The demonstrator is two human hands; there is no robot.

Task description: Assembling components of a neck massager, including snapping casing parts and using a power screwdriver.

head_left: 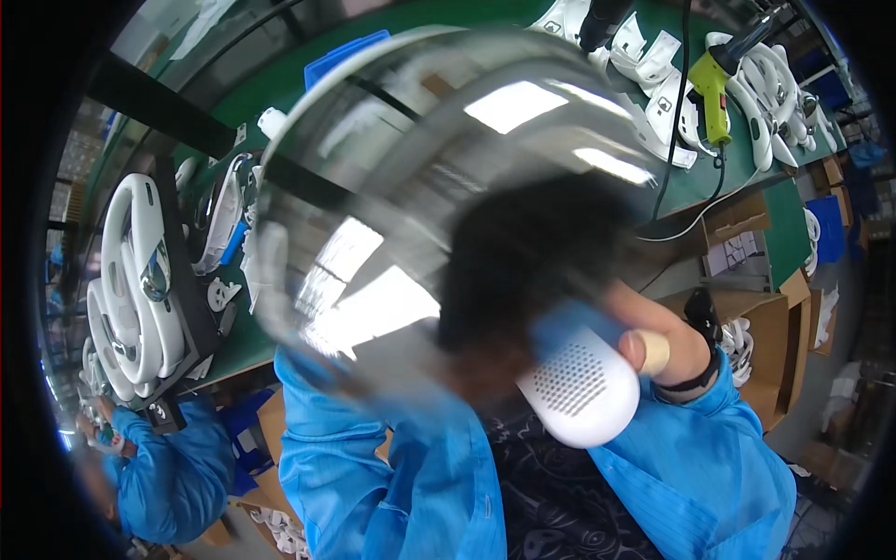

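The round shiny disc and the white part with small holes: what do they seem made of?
Round disc: probably mirror glass or mirrored plastic, glossy; it shows bright light reflections, though blurred. White part: likely moulded plastic, softly glossy; smoothly curved, with regular holes.

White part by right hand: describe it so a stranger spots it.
Find the big mirrored dome at centre. At its lower right, beside the right hand, is a rounded white part. Its patch of small holes sets it apart from the dome and blue sleeve.
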